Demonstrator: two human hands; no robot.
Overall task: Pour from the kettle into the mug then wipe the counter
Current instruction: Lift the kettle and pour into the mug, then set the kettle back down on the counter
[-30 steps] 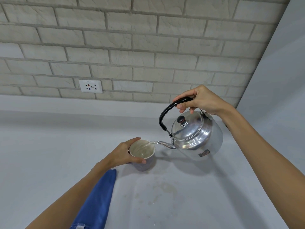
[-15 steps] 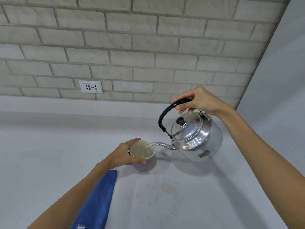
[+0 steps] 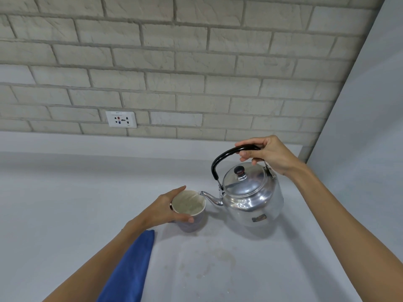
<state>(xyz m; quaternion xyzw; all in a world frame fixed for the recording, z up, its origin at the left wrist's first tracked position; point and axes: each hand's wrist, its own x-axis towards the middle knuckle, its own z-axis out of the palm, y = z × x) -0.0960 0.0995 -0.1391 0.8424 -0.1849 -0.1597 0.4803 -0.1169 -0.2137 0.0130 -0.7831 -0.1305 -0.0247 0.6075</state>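
Note:
A shiny metal kettle with a black handle is held by my right hand, which grips the handle from above. The kettle is nearly level, its spout tip at the mug's rim. The mug, bluish outside and cream inside, stands on the grey counter with liquid in it. My left hand wraps around its left side. A blue cloth lies on the counter under my left forearm. Pale stains mark the counter in front of the mug.
A brick wall with a white power socket runs along the back. A plain grey side wall closes the counter on the right, close to the kettle.
The kettle has tipped back toward level and come down lower. No stream shows at the spout now. My left hand and the mug have stayed put.

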